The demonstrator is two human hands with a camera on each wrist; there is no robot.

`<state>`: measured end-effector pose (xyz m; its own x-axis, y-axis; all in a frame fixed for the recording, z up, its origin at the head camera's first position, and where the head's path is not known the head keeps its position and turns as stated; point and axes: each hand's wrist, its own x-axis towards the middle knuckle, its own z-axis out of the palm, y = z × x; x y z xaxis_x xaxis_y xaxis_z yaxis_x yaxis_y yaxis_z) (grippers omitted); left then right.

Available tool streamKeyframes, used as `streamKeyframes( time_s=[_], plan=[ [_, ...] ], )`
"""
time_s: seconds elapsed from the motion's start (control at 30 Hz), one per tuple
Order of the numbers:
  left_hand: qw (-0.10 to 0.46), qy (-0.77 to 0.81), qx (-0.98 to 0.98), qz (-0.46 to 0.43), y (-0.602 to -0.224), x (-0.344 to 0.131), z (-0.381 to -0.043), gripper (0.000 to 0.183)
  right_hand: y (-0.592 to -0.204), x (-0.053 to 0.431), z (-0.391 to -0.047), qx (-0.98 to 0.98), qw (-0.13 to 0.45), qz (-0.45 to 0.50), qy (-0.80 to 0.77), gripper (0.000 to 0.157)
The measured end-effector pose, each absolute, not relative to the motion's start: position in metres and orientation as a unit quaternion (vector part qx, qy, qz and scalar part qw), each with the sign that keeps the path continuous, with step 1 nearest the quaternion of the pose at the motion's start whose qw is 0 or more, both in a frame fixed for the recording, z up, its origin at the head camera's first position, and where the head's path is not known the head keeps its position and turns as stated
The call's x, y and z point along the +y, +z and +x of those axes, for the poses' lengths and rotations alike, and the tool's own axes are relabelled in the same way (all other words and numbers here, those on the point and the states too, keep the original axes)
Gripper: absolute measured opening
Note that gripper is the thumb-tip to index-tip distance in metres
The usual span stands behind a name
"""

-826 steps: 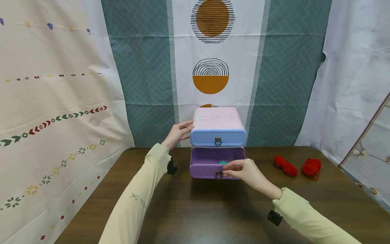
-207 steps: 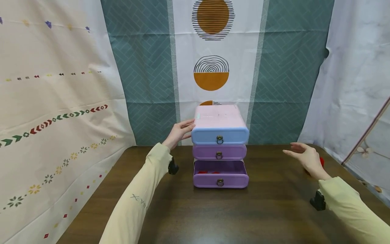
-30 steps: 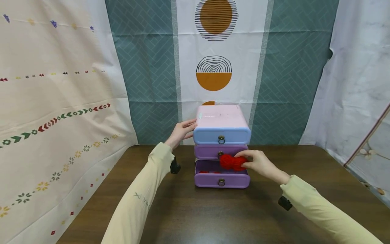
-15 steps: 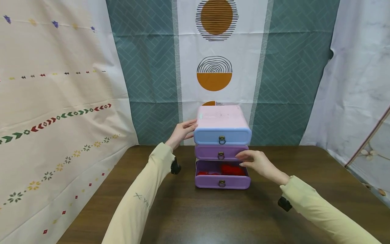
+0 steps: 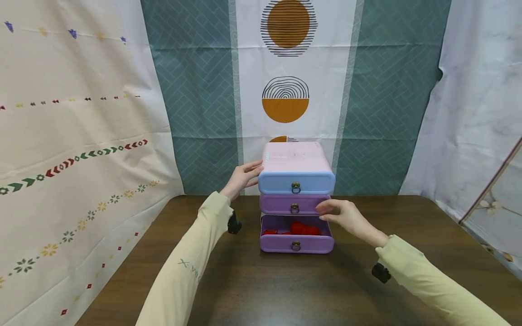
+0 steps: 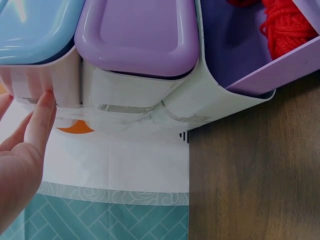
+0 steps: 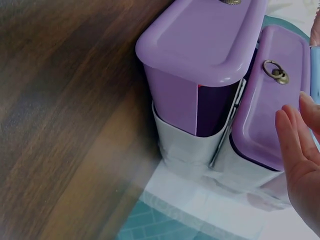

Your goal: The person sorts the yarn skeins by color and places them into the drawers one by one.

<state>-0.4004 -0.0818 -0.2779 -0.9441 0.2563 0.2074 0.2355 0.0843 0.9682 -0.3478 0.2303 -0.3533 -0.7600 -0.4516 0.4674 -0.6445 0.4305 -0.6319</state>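
Note:
A small chest of drawers (image 5: 295, 156) stands at the table's back, with a blue top drawer (image 5: 277, 183) and a purple middle drawer (image 5: 277, 204) pushed in. Below them the purple bottom drawer (image 5: 277, 243) is pulled out. Red yarn (image 5: 302, 228) lies inside it, one wound bundle (image 6: 287, 30) showing clearly in the left wrist view. My left hand (image 5: 241, 179) touches the chest's upper left side with extended fingers. Beside the middle drawer's right end hovers my right hand (image 5: 346, 218), holding nothing, its thumb and fingers apart.
The brown wooden table (image 5: 261, 290) extends in front of the chest and to both sides. A patterned curtain (image 5: 285, 63) hangs right behind it. More cloth (image 5: 81, 136) borders the left side, and a pale curtain (image 5: 477, 117) the right.
Earlier the middle drawer was pulled out and two red yarn bundles lay on the table. A second ago my right hand held one over the bottom drawer; it has let go, and the yarn dropped inside.

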Motion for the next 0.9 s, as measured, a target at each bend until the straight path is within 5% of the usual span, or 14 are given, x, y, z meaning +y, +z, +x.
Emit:
streamKeyframes(
  time_s=[0.37,0.9],
  plan=[
    [-0.012,0.659,0.735,0.161,-0.295,-0.085,-0.422,0.047,-0.355,0.221,-0.335,-0.783,0.022,0.289,0.55,0.025],
    [0.0,0.66,0.734,0.161,-0.293,-0.084,-0.422,0.048,-0.355,0.192,-0.297,-0.786,-0.015,0.263,0.56,0.016]
  ],
)
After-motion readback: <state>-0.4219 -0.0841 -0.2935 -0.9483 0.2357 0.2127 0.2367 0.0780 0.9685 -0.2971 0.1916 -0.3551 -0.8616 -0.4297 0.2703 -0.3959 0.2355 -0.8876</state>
